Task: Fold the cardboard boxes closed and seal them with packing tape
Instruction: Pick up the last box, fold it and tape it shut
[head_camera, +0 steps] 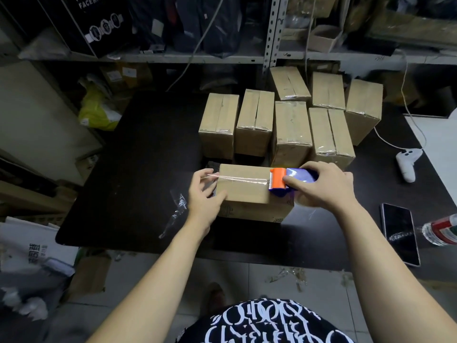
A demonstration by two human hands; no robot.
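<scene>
A closed cardboard box (247,191) lies on the black table (138,169) in front of me. My right hand (324,186) grips a blue and orange tape dispenser (284,181) resting on the box's right end. A strip of clear tape (237,179) runs from the dispenser leftward along the box's top. My left hand (204,194) holds the box's left end, with its fingers at the tape's free end and its thumb on the top face.
Several taped cardboard boxes (291,129) stand in rows behind it. A crumpled tape scrap (176,209) lies left of the box. A white controller (406,162), a phone (400,233) and a plastic bottle (442,230) sit at the right. Metal shelving (269,33) rises behind.
</scene>
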